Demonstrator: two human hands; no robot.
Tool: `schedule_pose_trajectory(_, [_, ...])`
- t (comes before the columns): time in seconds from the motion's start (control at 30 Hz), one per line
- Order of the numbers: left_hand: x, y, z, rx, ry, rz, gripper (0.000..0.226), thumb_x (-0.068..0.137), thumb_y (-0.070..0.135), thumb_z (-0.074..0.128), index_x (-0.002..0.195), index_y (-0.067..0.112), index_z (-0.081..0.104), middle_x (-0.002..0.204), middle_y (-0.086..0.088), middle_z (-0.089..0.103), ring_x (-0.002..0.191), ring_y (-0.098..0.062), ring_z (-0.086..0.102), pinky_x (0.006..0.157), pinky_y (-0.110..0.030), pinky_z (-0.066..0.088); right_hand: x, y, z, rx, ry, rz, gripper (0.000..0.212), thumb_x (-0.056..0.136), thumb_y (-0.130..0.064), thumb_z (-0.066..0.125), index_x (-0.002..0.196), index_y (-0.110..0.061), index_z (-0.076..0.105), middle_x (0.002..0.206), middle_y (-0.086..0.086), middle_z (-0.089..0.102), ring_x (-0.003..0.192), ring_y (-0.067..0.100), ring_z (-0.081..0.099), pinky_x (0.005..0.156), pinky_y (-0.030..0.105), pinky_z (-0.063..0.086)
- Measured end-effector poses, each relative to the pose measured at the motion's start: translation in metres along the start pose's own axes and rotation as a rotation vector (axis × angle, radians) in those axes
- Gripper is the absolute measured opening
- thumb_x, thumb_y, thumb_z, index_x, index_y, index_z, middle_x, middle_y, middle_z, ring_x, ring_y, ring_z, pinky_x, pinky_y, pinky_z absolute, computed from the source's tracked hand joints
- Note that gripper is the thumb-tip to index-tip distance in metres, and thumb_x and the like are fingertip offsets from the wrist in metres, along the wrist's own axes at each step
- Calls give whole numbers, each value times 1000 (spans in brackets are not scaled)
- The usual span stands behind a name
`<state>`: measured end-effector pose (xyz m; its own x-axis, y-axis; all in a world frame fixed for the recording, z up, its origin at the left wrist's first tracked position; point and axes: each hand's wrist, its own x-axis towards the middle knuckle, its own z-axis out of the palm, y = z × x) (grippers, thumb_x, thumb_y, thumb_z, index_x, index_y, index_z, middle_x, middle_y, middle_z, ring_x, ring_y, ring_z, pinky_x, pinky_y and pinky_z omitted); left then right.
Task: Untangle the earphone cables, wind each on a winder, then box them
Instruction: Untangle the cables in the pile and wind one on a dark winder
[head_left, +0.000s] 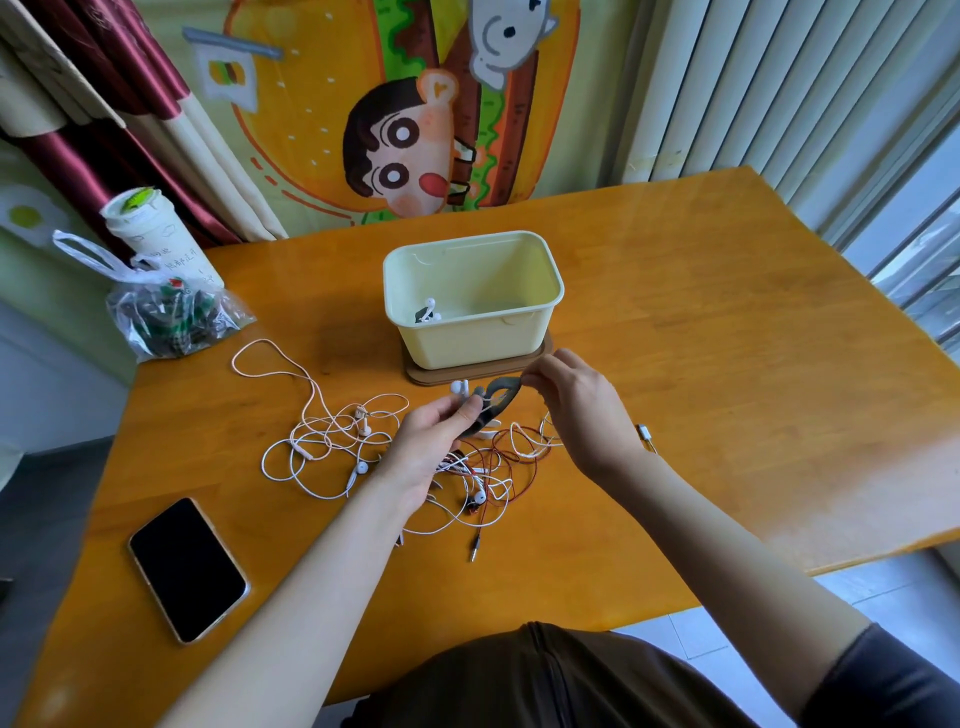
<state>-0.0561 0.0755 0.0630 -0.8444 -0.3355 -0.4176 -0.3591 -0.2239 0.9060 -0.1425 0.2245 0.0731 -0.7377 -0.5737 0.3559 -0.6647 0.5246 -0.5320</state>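
A dark grey winder (494, 402) is held above the table in front of the box. My left hand (434, 441) grips its lower end, and my right hand (576, 405) pinches its upper end. White earbuds (459, 387) stick up beside the winder. Below the hands lies a tangle of white cables (322, 441) and red cables (506, 457) on the table. The pale yellow box (475, 338) stands behind on a brown lid and holds one wound earphone (427, 313) in its left corner.
A black phone (187, 569) lies face up at the front left. A clear plastic bag (166, 317) and a white bottle (148, 228) stand at the back left. A small silver plug (644, 432) lies right of my right wrist. The wooden table (727, 364) ends close at the right.
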Motion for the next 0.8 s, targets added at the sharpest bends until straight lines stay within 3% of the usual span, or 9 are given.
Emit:
schedule_pose_trajectory(0.07, [-2,1,2,-67,-71,-19,10,91,24,57,94,21,65,88,6,71,87,-12,60,84,-29,40,3,3,2,64,10,45,14,93,-12,54,97,-4,66,88,2,56,71,17,55,61,30,49])
schedule_pose_trajectory(0.2, [0,3,8,-231,-97,-29,14,93,20,53,99,15,65,86,2,68,83,-15,58,79,-28,45,3,2,9,193,-14,131,14,93,-11,55,95,-4,67,80,-11,50,70,10,51,62,10,38])
schedule_pose_trajectory(0.4, [3,3,12,-371,-86,-97,28,92,33,51,107,14,65,91,-1,69,84,-15,56,82,-30,46,-8,-7,24,315,-97,240,20,96,-22,52,84,-12,64,66,-8,55,63,15,57,58,23,44])
schedule_pose_trajectory(0.5, [5,-1,12,-384,-93,-156,37,93,43,45,109,17,64,103,-4,66,98,-18,57,86,-32,44,-12,-12,30,381,-137,312,23,97,-24,50,84,-11,64,63,-7,57,58,9,55,52,15,42])
schedule_pose_trajectory(0.6, [7,-2,14,-399,-18,-224,40,92,47,46,110,16,64,105,-4,61,96,-17,52,80,-29,41,-14,-15,34,401,-154,348,22,97,-22,51,89,-8,66,65,-9,58,59,1,57,54,9,42])
schedule_pose_trajectory(0.67, [8,-1,15,-419,25,-274,41,87,50,52,104,15,65,98,-4,55,85,-15,47,73,-27,39,-15,-17,37,384,-148,341,20,96,-20,51,93,-9,68,71,-4,61,63,5,58,57,13,44])
schedule_pose_trajectory(0.8, [11,2,14,-497,89,-323,33,89,45,57,74,16,54,72,2,46,67,-11,42,65,-25,38,-20,-17,45,302,-122,311,21,96,-18,52,103,-10,69,88,6,64,76,19,59,67,27,46])
